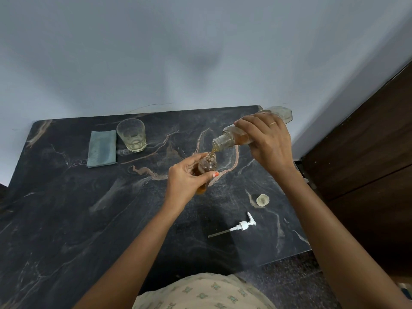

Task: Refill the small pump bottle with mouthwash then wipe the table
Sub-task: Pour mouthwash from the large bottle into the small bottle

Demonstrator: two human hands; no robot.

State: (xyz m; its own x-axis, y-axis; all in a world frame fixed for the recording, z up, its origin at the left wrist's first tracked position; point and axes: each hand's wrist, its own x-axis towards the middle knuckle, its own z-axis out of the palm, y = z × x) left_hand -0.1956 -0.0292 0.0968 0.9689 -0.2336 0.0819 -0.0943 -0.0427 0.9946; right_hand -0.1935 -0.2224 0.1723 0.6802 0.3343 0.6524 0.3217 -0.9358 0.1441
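While the right hand grips the tilted mouthwash bottle and the left hand clasps the small pump bottle, keep the stream thin, mouths close, easing back near full.

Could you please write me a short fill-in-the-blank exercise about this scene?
1. The left hand holds the small bottle while the right hand ____ mouthwash from the large bottle.
2. The pump head lies on the ____, near the cap.
3. The folded cloth lies next to the ____.
Missing words: pours, table, glass.
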